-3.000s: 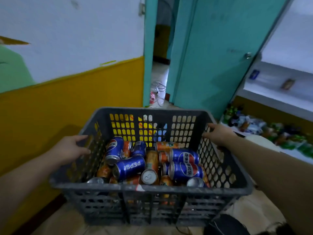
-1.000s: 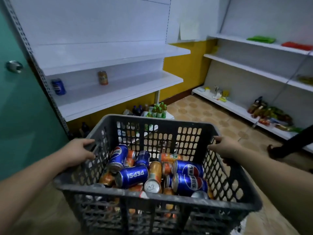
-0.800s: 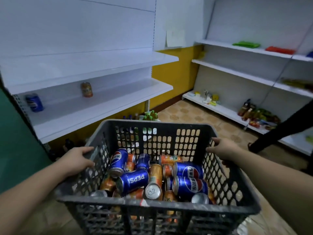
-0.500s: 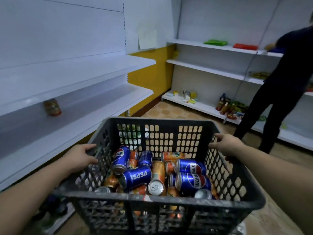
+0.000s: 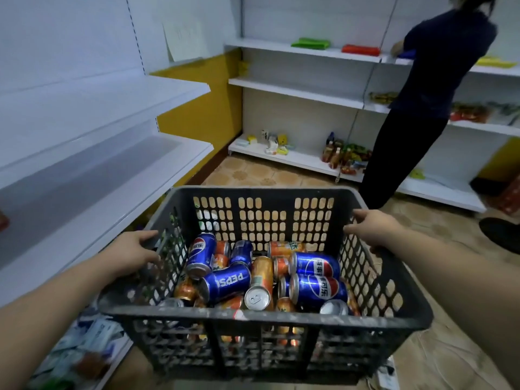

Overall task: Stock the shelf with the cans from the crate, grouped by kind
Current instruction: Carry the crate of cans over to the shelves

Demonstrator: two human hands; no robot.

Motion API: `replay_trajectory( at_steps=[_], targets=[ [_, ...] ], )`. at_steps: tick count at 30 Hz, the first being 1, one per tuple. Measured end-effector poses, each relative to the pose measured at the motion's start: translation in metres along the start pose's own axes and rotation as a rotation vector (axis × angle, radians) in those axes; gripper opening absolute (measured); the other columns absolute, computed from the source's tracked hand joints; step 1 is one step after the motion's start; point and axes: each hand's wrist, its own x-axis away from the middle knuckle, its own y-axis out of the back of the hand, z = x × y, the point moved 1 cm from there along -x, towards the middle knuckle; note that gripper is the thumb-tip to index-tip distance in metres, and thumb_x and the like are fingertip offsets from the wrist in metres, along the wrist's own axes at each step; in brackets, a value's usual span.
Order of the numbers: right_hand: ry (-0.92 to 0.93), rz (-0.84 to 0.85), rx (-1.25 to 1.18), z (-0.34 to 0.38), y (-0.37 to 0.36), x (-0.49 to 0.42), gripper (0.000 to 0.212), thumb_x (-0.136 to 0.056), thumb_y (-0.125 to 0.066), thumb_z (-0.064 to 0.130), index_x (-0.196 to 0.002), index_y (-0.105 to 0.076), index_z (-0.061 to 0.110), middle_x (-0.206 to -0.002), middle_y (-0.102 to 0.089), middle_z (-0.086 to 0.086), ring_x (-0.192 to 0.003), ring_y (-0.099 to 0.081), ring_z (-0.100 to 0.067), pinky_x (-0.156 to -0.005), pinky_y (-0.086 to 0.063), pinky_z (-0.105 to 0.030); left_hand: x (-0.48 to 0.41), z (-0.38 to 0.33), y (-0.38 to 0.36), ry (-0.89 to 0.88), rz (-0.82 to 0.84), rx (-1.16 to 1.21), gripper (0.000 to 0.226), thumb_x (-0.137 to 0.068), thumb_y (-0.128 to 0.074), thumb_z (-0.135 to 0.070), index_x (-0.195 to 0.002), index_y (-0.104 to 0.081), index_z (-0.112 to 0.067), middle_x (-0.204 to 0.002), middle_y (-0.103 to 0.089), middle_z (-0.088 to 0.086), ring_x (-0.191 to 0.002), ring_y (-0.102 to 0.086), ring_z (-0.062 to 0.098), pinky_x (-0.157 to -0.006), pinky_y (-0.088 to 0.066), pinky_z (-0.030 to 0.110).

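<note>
I carry a dark grey plastic crate (image 5: 261, 313) in front of me. My left hand (image 5: 135, 249) grips its left rim and my right hand (image 5: 371, 226) grips its right rim. Inside lie several blue Pepsi cans (image 5: 318, 289) and several orange cans (image 5: 261, 277), jumbled on their sides. The white shelf (image 5: 92, 192) runs along my left, its boards bare apart from a sliver of an orange can (image 5: 2, 220) at the frame's left edge.
A person in dark clothes (image 5: 416, 108) stands at the far white shelves (image 5: 304, 91) on the right, which hold packets and bottles. Packets lie on the low shelf at bottom left (image 5: 78, 350). Tiled floor (image 5: 253, 173) lies ahead.
My view has swung right along the left shelf. The blue and orange cans standing on it have slid out left, and the person has come into view. Both hands keep their hold on the crate.
</note>
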Motion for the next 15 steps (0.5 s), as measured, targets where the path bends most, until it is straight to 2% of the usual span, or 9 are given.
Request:
replay_trajectory(
  at_steps=[2, 6, 8, 12, 15],
  targets=[
    [-0.009, 0.004, 0.032, 0.009, 0.000, -0.016, 0.064, -0.090, -0.063, 0.038, -0.147, -0.035, 0.028, -0.117, -0.059, -0.012, -0.075, -0.065, -0.022, -0.061, -0.059, -0.035, -0.022, -0.001, -0.006, 0.010, 0.006, 0.016, 0.067, -0.078, -0.073, -0.007, -0.138, -0.048, -0.022, -0.113, -0.059, 0.012, -0.071, -0.061, 0.020, -0.054, -0.043, 0.024],
    [-0.072, 0.010, 0.063, 0.035, -0.010, -0.039, 0.063, -0.090, -0.062, 0.040, -0.146, -0.036, 0.029, -0.112, -0.059, -0.012, -0.072, -0.065, -0.023, -0.052, -0.055, -0.031, -0.076, 0.004, -0.007, -0.002, 0.060, 0.020, 0.065, -0.079, -0.072, -0.006, -0.138, -0.049, -0.020, -0.095, -0.063, 0.010, -0.059, -0.062, 0.021, -0.048, -0.044, 0.025],
    [-0.109, -0.005, 0.060, 0.053, -0.016, -0.045, 0.062, -0.091, -0.062, 0.040, -0.146, -0.036, 0.029, -0.111, -0.059, -0.013, -0.072, -0.064, -0.022, -0.051, -0.054, -0.031, -0.110, 0.007, 0.001, -0.031, 0.088, 0.019, 0.066, -0.079, -0.071, -0.005, -0.139, -0.048, -0.020, -0.101, -0.061, 0.011, -0.061, -0.061, 0.019, -0.052, -0.045, 0.026],
    [-0.210, -0.063, 0.021, 0.076, -0.040, -0.044, 0.061, -0.092, -0.061, 0.038, -0.147, -0.035, 0.029, -0.118, -0.059, -0.014, -0.071, -0.060, -0.020, -0.053, -0.051, -0.031, -0.186, 0.004, 0.025, -0.172, 0.134, 0.003, 0.067, -0.078, -0.070, -0.004, -0.139, -0.047, -0.020, -0.123, -0.058, 0.016, -0.069, -0.065, 0.025, -0.060, -0.051, 0.030],
    [-0.247, -0.084, 0.002, 0.092, -0.050, -0.048, 0.062, -0.092, -0.060, 0.039, -0.148, -0.033, 0.032, -0.125, -0.057, -0.013, -0.072, -0.063, -0.021, -0.050, -0.049, -0.029, -0.224, -0.002, 0.038, -0.216, 0.150, 0.006, 0.065, -0.079, -0.069, -0.004, -0.138, -0.049, -0.021, -0.124, -0.059, 0.019, -0.067, -0.063, 0.027, -0.059, -0.047, 0.029]
  ],
)
